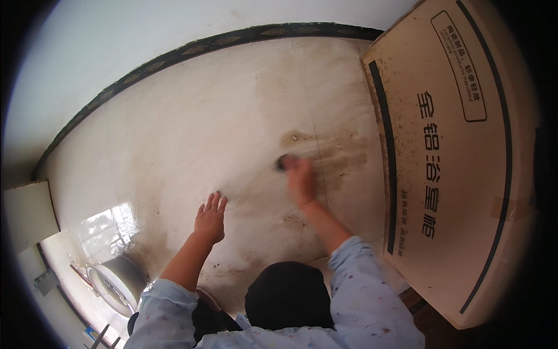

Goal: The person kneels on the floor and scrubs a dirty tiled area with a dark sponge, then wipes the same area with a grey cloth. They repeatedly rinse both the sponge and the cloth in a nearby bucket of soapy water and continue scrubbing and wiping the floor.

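Observation:
My right hand (301,179), blurred by motion, holds a small dark object (283,162) against the pale, wet tiled floor (209,113). That object is too blurred to name for certain; it looks like a scrubbing pad. Brown dirty water (344,161) streaks the tiles to the right of this hand, and a brownish puddle (294,138) with a small round spot lies just above it. Lower and to the left, my left hand (210,220) rests palm down on the floor, fingers somewhat apart and nothing in them.
A large printed cardboard carton (453,144) stands along the right side. Dark patterned skirting (209,42) borders the white wall at the back. At the lower left sit a round bucket-like container (126,279) and, farther out, a pale box-like block (32,213). My dark-clad knee (287,294) is below my hands.

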A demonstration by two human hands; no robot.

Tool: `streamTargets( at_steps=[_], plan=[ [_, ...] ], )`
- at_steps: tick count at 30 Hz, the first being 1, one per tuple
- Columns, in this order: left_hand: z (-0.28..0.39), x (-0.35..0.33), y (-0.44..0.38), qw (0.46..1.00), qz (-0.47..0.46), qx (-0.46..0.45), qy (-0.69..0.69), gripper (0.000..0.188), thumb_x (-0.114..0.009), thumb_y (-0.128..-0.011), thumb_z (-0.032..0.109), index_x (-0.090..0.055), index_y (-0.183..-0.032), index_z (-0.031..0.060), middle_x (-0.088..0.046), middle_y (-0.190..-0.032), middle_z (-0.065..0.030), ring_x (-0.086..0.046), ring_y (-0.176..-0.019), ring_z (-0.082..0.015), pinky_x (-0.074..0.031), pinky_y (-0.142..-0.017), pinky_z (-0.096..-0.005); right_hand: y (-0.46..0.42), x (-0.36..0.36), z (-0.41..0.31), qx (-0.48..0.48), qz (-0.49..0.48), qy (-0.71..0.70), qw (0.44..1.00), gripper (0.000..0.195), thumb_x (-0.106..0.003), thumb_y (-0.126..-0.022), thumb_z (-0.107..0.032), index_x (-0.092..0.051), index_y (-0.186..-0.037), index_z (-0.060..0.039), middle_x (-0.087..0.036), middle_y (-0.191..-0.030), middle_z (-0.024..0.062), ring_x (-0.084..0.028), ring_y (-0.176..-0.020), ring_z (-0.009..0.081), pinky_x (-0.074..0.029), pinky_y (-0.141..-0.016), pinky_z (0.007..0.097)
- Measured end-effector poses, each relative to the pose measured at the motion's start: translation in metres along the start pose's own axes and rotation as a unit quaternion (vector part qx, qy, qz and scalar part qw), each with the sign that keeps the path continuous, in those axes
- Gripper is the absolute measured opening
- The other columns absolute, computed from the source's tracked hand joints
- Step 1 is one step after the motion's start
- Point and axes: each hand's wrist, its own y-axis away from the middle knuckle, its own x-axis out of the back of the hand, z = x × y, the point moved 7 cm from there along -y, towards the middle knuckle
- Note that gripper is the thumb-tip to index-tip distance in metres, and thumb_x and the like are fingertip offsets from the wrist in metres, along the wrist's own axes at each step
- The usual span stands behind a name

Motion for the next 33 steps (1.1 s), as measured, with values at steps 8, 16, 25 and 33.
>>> streamTargets(
  at_steps=[8,16,25,33],
  plan=[
    [0.002,0.0,-0.007,0.999,0.028,-0.028,-0.023,0.082,-0.056,-0.078,0.002,-0.023,-0.152,0.0138,-0.015,-0.16,-0.0106,-0.017,-0.148,-0.0247,-0.023,-0.117,-0.0412,-0.109,0.07,0.003,0.007,0.054,-0.054,0.997,0.043,-0.056,-0.094,-0.042,-0.06,-0.083,-0.0001,-0.06,-0.076,0.0179,-0.057,-0.068,0.033,-0.045,-0.069,0.0427],
    [0.0,0.001,0.0,1.0,0.002,-0.003,0.011,0.084,-0.056,-0.074,0.001,-0.023,-0.151,0.0091,-0.015,-0.159,-0.0169,-0.017,-0.148,-0.0295,-0.026,-0.116,-0.0408,0.014,0.12,0.139,-0.002,0.088,-0.014,0.996,0.035,-0.061,-0.087,-0.001,-0.067,-0.119,-0.0115,-0.053,-0.093,0.0112,-0.053,-0.088,0.0277,-0.045,-0.078,0.0378],
    [0.015,0.005,-0.013,0.999,0.01,-0.026,-0.016,0.084,-0.057,-0.074,0.002,-0.024,-0.151,0.0091,-0.016,-0.159,-0.0163,-0.017,-0.148,-0.0288,-0.026,-0.115,-0.0414,-0.101,0.179,0.088,0.198,0.215,0.22,0.931,0.042,-0.059,-0.082,0.008,-0.068,-0.118,-0.0131,-0.056,-0.102,0.0116,-0.055,-0.094,0.0315,-0.047,-0.086,0.0426],
    [-0.005,0.006,0.001,1.0,-0.017,0.007,-0.002,0.085,-0.055,-0.074,-0.001,-0.024,-0.152,0.0157,-0.015,-0.16,-0.0119,-0.017,-0.148,-0.0254,-0.026,-0.116,-0.0412,0.044,0.185,0.2,0.036,0.139,0.291,0.946,0.054,-0.057,-0.089,0.003,-0.05,-0.14,-0.0147,-0.049,-0.133,0.0176,-0.049,-0.121,0.0341,-0.045,-0.098,0.0414]
  ],
)
